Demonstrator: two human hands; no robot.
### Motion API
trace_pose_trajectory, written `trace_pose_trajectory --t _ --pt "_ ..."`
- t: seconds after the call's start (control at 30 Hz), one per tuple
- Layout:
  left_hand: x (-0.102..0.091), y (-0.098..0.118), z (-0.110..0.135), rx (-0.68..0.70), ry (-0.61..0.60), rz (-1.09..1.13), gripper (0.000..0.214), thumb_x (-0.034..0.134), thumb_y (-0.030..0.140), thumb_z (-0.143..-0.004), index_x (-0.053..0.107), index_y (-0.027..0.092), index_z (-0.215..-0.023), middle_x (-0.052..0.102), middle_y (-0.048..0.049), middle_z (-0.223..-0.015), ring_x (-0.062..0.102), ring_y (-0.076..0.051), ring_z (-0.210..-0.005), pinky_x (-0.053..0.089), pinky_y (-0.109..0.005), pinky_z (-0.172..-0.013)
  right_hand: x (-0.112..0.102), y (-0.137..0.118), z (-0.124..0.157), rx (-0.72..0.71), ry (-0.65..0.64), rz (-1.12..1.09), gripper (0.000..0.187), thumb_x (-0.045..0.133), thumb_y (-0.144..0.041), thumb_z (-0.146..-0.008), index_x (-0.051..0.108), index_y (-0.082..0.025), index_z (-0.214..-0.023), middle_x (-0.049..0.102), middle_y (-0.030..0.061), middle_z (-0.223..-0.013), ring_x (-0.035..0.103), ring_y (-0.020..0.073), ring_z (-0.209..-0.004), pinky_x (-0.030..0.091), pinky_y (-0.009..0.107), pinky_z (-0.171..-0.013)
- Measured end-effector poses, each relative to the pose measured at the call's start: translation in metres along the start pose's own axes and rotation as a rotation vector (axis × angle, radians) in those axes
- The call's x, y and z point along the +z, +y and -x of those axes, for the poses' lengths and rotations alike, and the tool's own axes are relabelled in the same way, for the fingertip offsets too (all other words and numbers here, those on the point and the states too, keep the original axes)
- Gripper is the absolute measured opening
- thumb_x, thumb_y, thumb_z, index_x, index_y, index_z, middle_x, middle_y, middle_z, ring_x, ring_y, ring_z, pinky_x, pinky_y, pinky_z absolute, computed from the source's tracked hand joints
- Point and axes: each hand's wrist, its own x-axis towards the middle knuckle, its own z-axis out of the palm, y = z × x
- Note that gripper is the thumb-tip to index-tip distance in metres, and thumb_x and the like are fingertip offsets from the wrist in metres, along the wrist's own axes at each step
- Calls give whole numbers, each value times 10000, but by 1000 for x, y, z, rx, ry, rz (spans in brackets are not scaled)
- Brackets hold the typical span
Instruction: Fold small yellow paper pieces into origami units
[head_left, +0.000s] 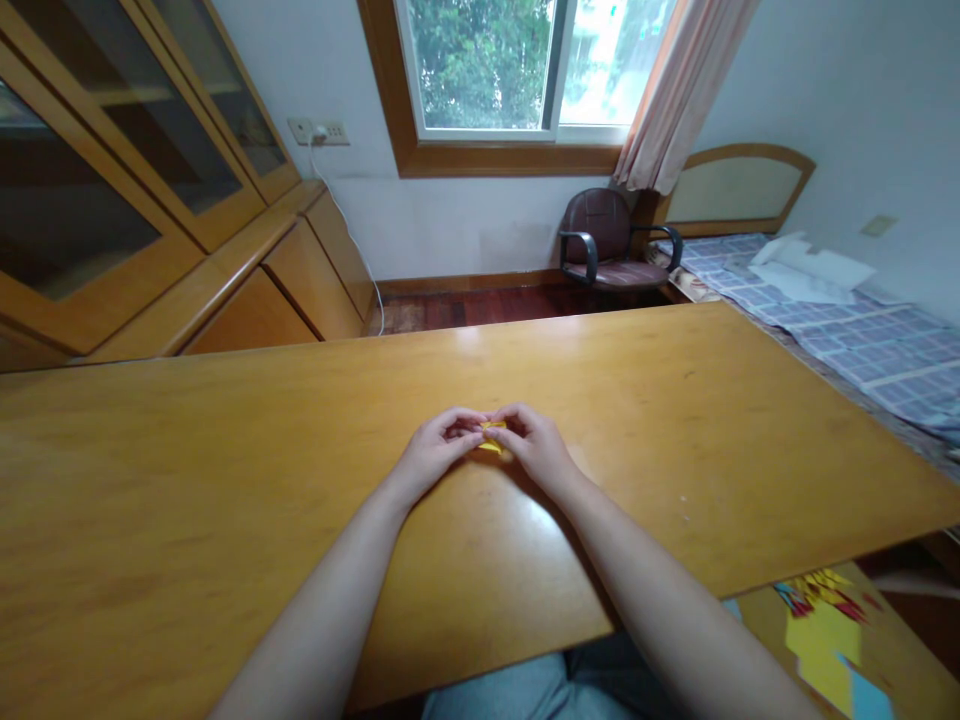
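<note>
My left hand and my right hand meet at the middle of a long wooden table. Between their fingertips is a small yellow piece of folded paper, mostly hidden by the fingers. Both hands pinch it with curled fingers, just above or on the tabletop. Both forearms stretch out from the near table edge.
Coloured paper sheets lie on a lower surface at the bottom right. Beyond the table stand a dark office chair, a bed with a checked cover on the right and wooden cabinets on the left.
</note>
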Motion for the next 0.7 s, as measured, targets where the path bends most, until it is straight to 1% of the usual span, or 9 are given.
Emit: trace_pose_trajectory --t 0.17,0.27,0.33,0.47,0.57,0.63,0.7 --pt "0 -3 -1 -1 -19 4 315 768 326 -750 681 182 -1016 720 -52 -962 675 -193 -893 531 -333 -854 0 -7 -1 -43 18 11 153 715 -351 -813 679 -210 -863 744 72 -1083 691 201 -922 543 352 -849" --pt "0 -4 -2 2 -5 21 314 770 285 -737 673 178 -1015 694 -30 -897 653 -168 -846 521 -306 -825 -2 -9 -3 -103 46 61 118 719 -320 -808 703 -214 -856 736 69 -1049 677 207 -963 525 357 -887" --pt "0 -3 -2 5 11 30 303 766 266 -731 673 176 -1006 664 -12 -853 632 -149 -815 514 -287 -809 -3 -9 -3 -127 43 71 124 719 -309 -808 715 -217 -891 730 66 -1038 672 202 -949 523 352 -881" --pt "1 1 -2 1 51 23 298 741 247 -733 670 181 -1015 623 3 -841 615 -137 -819 505 -269 -816 -2 -4 -3 -93 45 78 224 725 -312 -799 699 -222 -1003 718 60 -1025 655 173 -848 536 318 -800" --pt "1 3 -2 -20 85 32 322 720 250 -741 655 185 -1050 605 7 -845 623 -136 -813 512 -271 -808 -1 0 -2 -44 50 -9 278 713 -332 -806 663 -214 -1054 718 66 -1017 666 165 -817 553 307 -765" --pt "1 2 -1 -34 88 53 348 710 261 -749 640 187 -1082 596 10 -844 634 -135 -789 523 -276 -792 0 2 -2 -35 51 -57 275 712 -336 -807 650 -204 -1040 719 73 -1016 680 169 -819 562 311 -764" --pt "2 2 -1 -38 77 58 367 711 267 -751 629 191 -1100 609 9 -856 645 -136 -777 531 -284 -788 0 2 -2 -50 67 -42 224 705 -314 -807 651 -199 -991 719 73 -996 685 177 -839 563 318 -782"
